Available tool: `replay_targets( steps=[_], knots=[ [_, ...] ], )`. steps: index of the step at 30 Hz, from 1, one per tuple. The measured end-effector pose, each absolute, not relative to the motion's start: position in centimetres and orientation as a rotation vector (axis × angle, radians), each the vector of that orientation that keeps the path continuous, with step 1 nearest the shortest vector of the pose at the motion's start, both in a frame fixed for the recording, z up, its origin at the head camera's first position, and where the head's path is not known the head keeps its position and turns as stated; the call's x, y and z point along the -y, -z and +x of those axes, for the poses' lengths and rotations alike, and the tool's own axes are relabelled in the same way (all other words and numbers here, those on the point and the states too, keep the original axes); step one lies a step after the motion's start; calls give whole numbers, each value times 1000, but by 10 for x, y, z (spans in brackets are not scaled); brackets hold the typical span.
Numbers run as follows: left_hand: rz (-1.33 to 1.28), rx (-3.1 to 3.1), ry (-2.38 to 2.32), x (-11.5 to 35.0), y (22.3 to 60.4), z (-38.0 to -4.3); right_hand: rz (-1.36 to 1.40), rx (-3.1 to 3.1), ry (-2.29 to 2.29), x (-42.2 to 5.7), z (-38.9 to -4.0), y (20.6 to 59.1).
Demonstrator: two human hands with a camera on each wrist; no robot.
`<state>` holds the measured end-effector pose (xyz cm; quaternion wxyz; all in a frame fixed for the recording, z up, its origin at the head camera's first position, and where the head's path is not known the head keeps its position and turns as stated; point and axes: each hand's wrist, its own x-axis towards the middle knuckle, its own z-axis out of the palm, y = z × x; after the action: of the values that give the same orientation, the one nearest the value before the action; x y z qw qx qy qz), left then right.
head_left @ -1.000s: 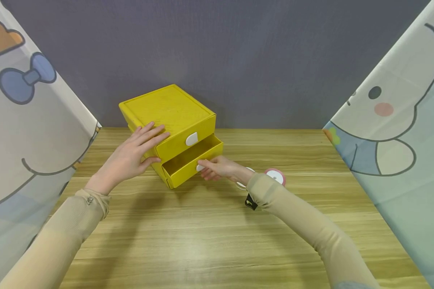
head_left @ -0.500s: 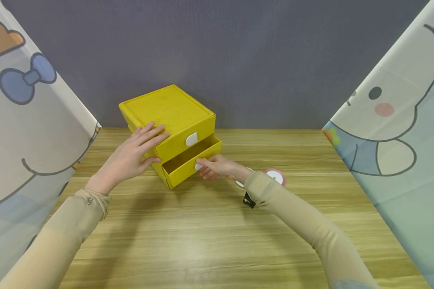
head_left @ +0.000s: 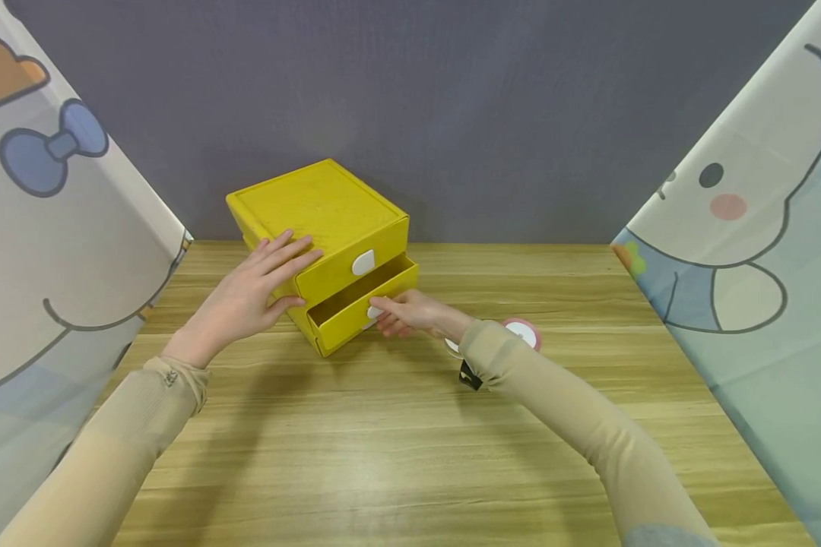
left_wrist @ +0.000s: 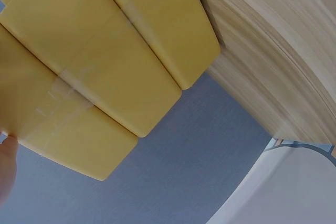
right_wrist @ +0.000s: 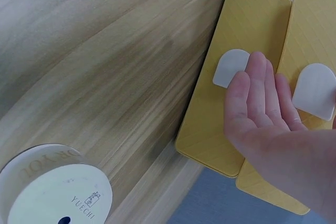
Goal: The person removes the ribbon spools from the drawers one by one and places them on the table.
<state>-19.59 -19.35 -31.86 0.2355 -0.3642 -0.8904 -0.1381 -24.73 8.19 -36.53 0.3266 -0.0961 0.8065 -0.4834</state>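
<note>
A yellow drawer box (head_left: 321, 201) stands tilted to my view on the table, with three tiers visible in the left wrist view. Its middle drawer (head_left: 338, 328) is partly pulled out, and no contents show inside. My left hand (head_left: 253, 292) rests on the box's top left edge, fingers spread over the lid and thumb down the side. With thumb and fingers, my right hand (head_left: 413, 313) pinches the white handle (right_wrist: 315, 92) of the middle drawer. Below that handle is the bottom drawer's white handle (right_wrist: 231, 67); the top drawer's handle (head_left: 363, 263) sits above.
Beyond my right forearm lies a pink-rimmed white spool (head_left: 523, 333). A white ribbon roll (right_wrist: 63, 195) stands near the right wrist, and a small black object (head_left: 470, 375) is half hidden by the sleeve. A grey wall (head_left: 506, 129) rises close behind the box.
The middle drawer has slid slightly back into the box, with my right hand moving along on its handle. My left hand stays in place on the box.
</note>
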Motion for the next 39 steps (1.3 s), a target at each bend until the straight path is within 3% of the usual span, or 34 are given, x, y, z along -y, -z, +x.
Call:
replay_targets(
  steps=[39],
  knots=[
    [-1007, 2449, 376, 194, 319, -195, -247, -2130, 1228, -75, -252, 359]
  ],
)
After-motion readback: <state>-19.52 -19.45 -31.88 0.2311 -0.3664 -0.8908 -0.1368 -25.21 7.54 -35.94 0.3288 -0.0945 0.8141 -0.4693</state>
